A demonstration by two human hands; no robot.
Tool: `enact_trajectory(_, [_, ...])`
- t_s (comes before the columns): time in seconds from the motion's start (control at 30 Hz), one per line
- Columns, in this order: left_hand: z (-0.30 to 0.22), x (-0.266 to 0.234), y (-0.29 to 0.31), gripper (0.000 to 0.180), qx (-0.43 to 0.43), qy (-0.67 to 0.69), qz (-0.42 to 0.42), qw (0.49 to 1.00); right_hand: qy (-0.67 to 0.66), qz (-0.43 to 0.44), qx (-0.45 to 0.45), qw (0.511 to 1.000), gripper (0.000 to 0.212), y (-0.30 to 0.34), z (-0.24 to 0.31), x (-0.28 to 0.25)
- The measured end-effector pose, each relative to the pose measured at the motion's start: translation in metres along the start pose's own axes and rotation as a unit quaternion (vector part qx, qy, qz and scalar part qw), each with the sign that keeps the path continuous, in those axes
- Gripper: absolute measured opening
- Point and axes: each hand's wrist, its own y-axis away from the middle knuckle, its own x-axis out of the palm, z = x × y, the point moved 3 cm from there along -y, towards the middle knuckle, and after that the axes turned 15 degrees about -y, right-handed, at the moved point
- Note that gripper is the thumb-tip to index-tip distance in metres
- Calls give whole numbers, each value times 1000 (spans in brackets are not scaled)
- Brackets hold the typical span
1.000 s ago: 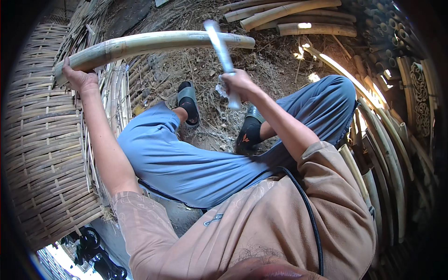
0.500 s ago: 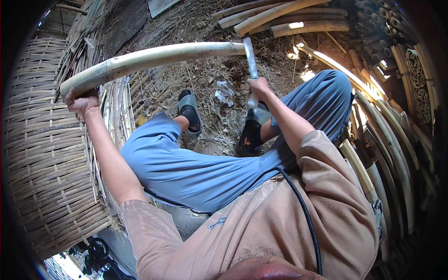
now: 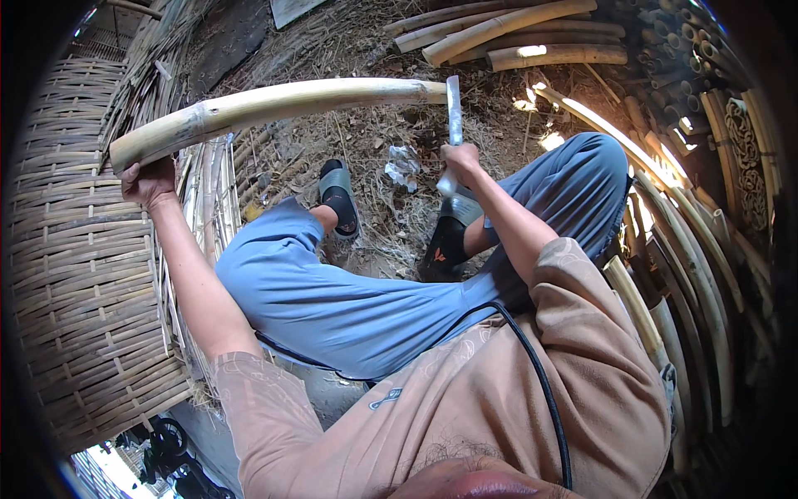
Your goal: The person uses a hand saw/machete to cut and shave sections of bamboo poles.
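My left hand (image 3: pixel 151 183) is closed around the near left end of a thick bamboo pole (image 3: pixel 278 103), gripping it from below. The pole is held up off the ground, running to the right with a slight curve. In my right hand (image 3: pixel 461 161) is a knife (image 3: pixel 455 112) with a long, straight metal blade, pointing away from me. Its blade stands across the pole's far right end and appears to touch it. A pale end of the knife's handle shows below my fist.
Woven bamboo panels (image 3: pixel 91 274) fill the left side. Cut bamboo lengths (image 3: pixel 532 37) lie at the far right, and more bamboo poles (image 3: pixel 694 241) lean along the right. Crumpled pale litter (image 3: pixel 402 168) lies on the straw-covered ground between my feet.
The pole has turned a little in my left hand, showing a yellower side. Both the pole's right end and the knife have shifted slightly right and nearer, and the blade shows a different angle.
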Motion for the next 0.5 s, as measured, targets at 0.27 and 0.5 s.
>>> enact_trajectory(0.27, [-1, -1, -9, 74, -16, 23, 68, 997, 81, 98, -355, 926, 35, 43, 33, 36])
enact_trajectory(0.5, [-4, 7, 1, 86, -3, 49, 49, 998, -38, 45, -24, 998, 30, 22, -2, 28])
